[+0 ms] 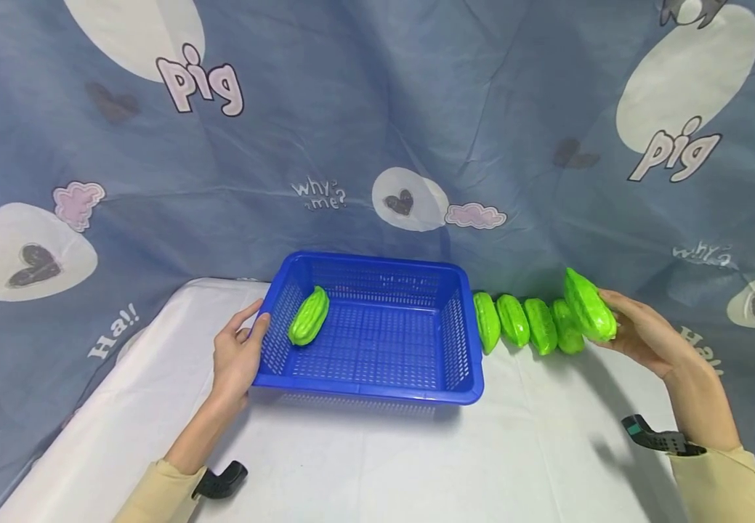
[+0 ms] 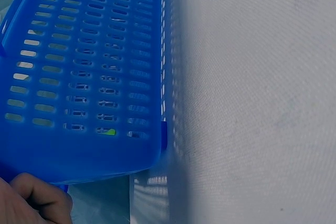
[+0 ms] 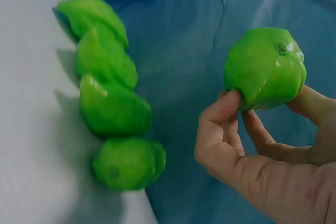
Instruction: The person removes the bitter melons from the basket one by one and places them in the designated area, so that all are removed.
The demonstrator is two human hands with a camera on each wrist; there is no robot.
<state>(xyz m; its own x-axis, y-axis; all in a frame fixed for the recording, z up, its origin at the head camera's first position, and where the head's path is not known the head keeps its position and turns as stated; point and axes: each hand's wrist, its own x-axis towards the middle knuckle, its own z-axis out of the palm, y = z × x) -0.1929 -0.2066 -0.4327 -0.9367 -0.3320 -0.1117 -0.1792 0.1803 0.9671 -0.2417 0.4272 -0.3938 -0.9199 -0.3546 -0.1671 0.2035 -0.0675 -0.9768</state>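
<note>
My right hand (image 1: 642,330) holds a bright green, ridged star fruit (image 1: 589,305) between thumb and fingers, raised above the table at the right end of a row. In the right wrist view the star fruit (image 3: 266,69) shows its stubby end. Several like it stand side by side in that row, one of them a star fruit (image 1: 513,319) near the basket. My left hand (image 1: 236,356) grips the left rim of a blue plastic basket (image 1: 364,392), thumb over the edge. Inside, at the basket's left, lies one star fruit (image 1: 309,317).
A white cloth (image 1: 377,465) covers the table. Behind it hangs a blue-grey printed curtain (image 1: 325,131), close to the basket's back rim and the row of fruit. The row begins right beside the basket's right wall.
</note>
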